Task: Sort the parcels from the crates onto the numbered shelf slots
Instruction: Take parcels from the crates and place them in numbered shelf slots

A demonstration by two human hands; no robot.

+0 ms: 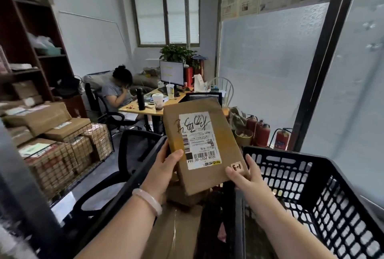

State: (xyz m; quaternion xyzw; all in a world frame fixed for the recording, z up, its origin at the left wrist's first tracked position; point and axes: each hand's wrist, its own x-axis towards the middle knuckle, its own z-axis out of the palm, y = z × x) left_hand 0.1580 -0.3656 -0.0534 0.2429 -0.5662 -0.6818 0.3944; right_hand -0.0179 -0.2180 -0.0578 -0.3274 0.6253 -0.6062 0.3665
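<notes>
We hold a flat brown cardboard parcel [204, 144] up w/ both hands. Our left hand [164, 168] grips its left edge & our right hand [246, 175] pinches the near right corner. Its top leans a bit left. A white label [198, 140] w/ barcodes & black scribble faces us upside down. More brown cardboard boxes [180, 227] lie under it, beside a black plastic crate w/ holes [311, 186] on the right.

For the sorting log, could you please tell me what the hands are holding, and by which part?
Both hold one brown parcel: the left hand grips its left edge, the right hand pinches its near right corner.
</notes>
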